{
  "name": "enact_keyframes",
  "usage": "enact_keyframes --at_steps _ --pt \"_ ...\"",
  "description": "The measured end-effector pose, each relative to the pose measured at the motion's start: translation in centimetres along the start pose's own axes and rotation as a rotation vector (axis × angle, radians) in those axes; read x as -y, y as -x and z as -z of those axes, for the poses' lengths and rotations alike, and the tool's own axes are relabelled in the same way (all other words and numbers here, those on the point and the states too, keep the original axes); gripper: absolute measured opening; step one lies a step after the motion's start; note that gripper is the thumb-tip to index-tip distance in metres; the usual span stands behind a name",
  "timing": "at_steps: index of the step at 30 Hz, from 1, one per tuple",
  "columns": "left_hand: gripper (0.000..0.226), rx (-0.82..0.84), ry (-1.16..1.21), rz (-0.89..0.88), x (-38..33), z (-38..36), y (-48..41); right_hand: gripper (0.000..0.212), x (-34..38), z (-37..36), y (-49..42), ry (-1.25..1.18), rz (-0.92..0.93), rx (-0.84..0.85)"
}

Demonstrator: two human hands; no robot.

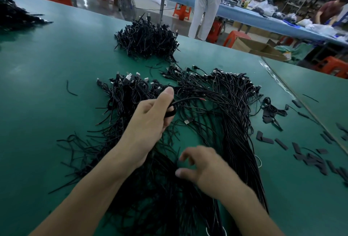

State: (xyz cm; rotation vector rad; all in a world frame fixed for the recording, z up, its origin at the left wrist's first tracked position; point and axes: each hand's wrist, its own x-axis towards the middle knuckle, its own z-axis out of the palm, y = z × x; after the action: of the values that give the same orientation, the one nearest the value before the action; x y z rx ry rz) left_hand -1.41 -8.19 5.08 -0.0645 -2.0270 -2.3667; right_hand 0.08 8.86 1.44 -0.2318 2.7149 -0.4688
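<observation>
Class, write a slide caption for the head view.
Left hand grips a looped black cable over loose cables on a green table; right hand open.

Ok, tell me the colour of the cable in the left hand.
Black: the thin looped cable, clearest in the head view.

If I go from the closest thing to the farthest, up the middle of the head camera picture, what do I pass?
Right hand → left hand, gripping a cable → cable heap → person in white trousers.
</observation>
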Motion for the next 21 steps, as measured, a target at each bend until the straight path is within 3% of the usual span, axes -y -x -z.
enact_keyframes --at_steps 6,12,17,21 --pt "0.058 -0.027 0.004 -0.02 0.2 -0.1 0.0 0.012 1.1 -1.6 -0.4 0.031 -0.005 -0.015" --pt "0.064 -0.041 0.025 0.006 -0.1 0.0 0.0 0.018 1.5 -1.2 0.2 0.024 0.11 -0.155" --pt "0.063 -0.028 0.033 0.019 -0.4 0.0 0.2 0.034 2.6 -1.6 0.3 0.045 0.223 0.084" --pt "0.064 -0.032 0.04 0.019 -0.4 0.1 0.2 0.013 3.0 -2.0 0.2 -0.002 0.178 0.104"
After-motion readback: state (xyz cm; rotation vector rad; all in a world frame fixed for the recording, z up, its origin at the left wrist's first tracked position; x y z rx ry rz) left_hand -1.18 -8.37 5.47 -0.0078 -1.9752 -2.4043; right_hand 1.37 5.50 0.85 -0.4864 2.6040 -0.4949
